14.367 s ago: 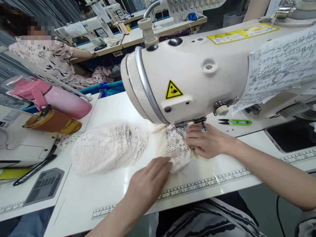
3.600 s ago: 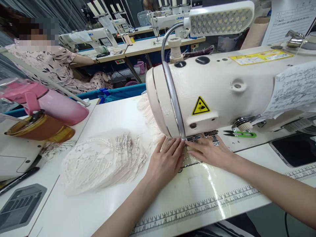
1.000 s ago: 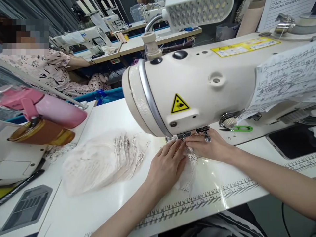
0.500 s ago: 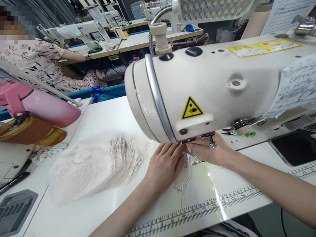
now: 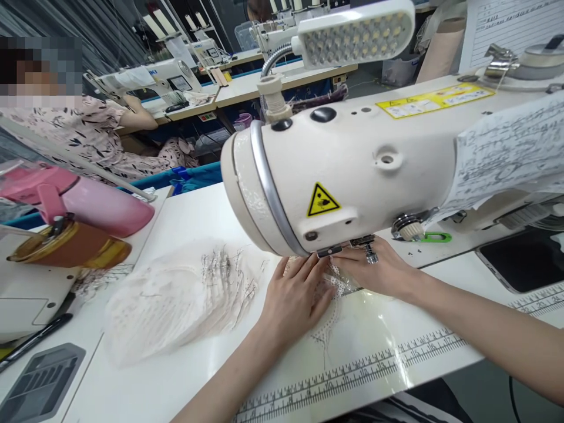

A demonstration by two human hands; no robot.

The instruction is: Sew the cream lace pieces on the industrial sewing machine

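My left hand [image 5: 297, 296] lies flat with its fingers spread on a sheer, pale lace-trimmed fabric [image 5: 337, 285] at the sewing machine [image 5: 348, 176]. From the other side my right hand [image 5: 379, 271] reaches beneath the machine head, its fingers stretched out on the fabric. The head hides its fingertips, and the needle is out of sight. Left of my hands, a pile of sheer pale fabric pieces [image 5: 176, 308] with dark loose threads rests on the white table [image 5: 198, 220]. A dotted lace edge with hanging threads shows below my left hand.
A ruler strip [image 5: 365, 373] runs along the front edge. A phone [image 5: 524, 258] and green-handled thread snips [image 5: 434, 237] lie right. A pink bottle [image 5: 106, 200] and brown cup [image 5: 83, 244] stand left. Behind sits a person [image 5: 88, 135] at another machine.
My view has shifted slightly, showing more of the lamp. My left hand's fingers have spread a little wider on the fabric. My right hand stays beneath the machine head.
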